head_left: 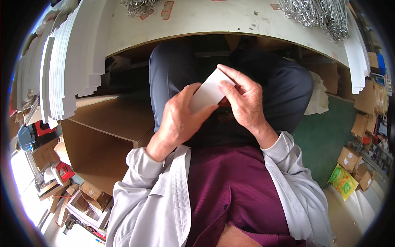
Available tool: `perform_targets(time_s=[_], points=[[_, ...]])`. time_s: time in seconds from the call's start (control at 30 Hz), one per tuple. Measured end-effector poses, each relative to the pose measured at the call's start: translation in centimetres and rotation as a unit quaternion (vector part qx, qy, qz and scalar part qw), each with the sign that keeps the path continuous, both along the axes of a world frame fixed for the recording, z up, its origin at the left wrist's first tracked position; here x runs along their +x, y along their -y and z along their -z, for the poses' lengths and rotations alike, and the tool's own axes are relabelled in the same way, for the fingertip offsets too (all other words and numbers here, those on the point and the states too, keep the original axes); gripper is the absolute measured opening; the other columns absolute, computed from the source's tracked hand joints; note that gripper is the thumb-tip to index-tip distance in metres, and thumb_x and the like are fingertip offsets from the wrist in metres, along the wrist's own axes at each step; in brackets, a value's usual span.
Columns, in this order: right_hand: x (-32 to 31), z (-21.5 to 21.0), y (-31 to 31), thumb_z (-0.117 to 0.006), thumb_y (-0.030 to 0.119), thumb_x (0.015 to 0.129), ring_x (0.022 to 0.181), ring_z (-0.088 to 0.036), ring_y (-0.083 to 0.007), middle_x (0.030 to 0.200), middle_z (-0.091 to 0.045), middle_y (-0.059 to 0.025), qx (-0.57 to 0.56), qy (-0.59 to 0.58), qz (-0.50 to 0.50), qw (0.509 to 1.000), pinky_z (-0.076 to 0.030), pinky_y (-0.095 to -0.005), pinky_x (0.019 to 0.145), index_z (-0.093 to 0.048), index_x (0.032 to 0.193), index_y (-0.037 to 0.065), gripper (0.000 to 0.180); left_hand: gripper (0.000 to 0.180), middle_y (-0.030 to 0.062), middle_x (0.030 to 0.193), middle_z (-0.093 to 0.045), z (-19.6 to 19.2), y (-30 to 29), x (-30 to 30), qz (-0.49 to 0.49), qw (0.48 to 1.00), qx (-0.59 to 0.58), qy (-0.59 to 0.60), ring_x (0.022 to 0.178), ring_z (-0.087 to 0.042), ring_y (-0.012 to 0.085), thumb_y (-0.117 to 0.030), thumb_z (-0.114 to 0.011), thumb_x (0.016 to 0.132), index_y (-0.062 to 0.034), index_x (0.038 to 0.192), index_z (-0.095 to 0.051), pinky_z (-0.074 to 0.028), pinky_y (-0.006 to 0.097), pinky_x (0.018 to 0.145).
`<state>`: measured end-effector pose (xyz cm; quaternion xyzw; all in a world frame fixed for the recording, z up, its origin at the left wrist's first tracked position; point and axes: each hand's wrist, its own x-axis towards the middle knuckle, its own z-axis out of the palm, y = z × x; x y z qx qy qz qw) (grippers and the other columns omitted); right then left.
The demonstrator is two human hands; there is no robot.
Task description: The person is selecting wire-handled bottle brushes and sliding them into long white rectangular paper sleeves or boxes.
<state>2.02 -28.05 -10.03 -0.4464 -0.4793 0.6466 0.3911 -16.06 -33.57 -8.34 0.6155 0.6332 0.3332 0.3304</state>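
Note:
Above my lap, both hands hold a small white rectangular piece (206,93), flat-faced like a small carton or a folded card; its thickness cannot be made out. My left hand (177,114) grips its lower left side, thumb along the near edge and the fingers mostly hidden behind. On the upper right, my right hand (247,99) pinches it, the thumb lying on the face and the index finger reaching along to the far corner. A bit of dark red shows beneath the piece by the right hand.
Ahead is a pale worktable (205,20), with wire hook bundles (317,18) at its right and another metal bundle (139,6) at its left. White folded sheets (61,66) hang at the left. An open cardboard box (98,144) stands beside my left leg; cartons (349,158) lie at the right.

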Motion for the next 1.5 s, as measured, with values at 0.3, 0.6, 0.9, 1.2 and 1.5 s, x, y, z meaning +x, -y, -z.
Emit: perform_targets(time_s=[0.3,0.6,0.9,1.2,1.5], points=[[-0.4,0.1,-2.0,-0.070,0.013,0.102,0.084,-0.066,-0.0062,0.103,-0.074,-0.0052,0.062,-0.031,-0.004,0.998,-0.056,-0.0227,0.073,-0.067,0.132,-0.003,0.034,0.029,0.0039,0.097,-0.074,-1.2,1.0,-3.9,0.007,0.945,-0.239,0.221,0.086,-0.065,0.0059,-0.015,-0.078,0.097,0.0032,0.116,-0.067,-0.052,0.022,0.076],[0.7,-0.5,-4.2,-0.071,0.011,0.100,0.079,-0.071,-0.0096,0.094,-0.077,-0.0087,0.204,0.079,0.044,0.975,-0.057,-0.0245,0.072,-0.074,0.115,-0.002,0.020,0.026,0.0038,0.087,-0.072,-2.6,0.7,-5.4,-0.094,0.969,-0.128,0.191,0.077,-0.062,0.0068,-0.014,-0.080,0.093,0.0023,0.109,-0.068,-0.052,0.025,0.068],[1.1,-1.9,-9.3,-0.071,0.005,0.096,0.077,-0.072,-0.0220,0.097,-0.076,-0.0140,0.451,0.215,0.087,0.862,-0.057,-0.0311,0.073,-0.074,0.106,-0.001,0.011,0.029,0.0021,0.077,-0.061,-4.2,1.1,-7.6,-0.145,0.985,-0.072,0.066,0.070,-0.050,0.0076,-0.014,-0.082,0.090,-0.0016,0.113,-0.069,-0.047,0.026,0.064],[1.3,1.4,-14.2,-0.069,0.010,0.098,0.086,-0.071,-0.0265,0.100,-0.074,-0.0109,0.455,0.303,0.104,0.831,-0.058,-0.0353,0.075,-0.074,0.102,0.003,0.010,0.030,0.0059,0.073,-0.055,-7.0,1.1,-12.0,-0.204,0.976,0.004,-0.083,0.065,-0.045,0.0142,-0.015,-0.077,0.094,-0.0006,0.118,-0.067,-0.045,0.030,0.062],[1.5,1.9,-14.6,-0.068,0.007,0.097,0.081,-0.069,-0.0232,0.097,-0.072,-0.0089,0.490,0.318,0.107,0.805,-0.057,-0.0332,0.071,-0.073,0.102,0.003,0.007,0.035,0.0065,0.066,-0.050,-10.1,0.7,-19.6,-0.230,0.930,0.094,-0.269,0.063,-0.044,0.0125,-0.017,-0.075,0.096,-0.0018,0.126,-0.066,-0.039,0.033,0.057]])
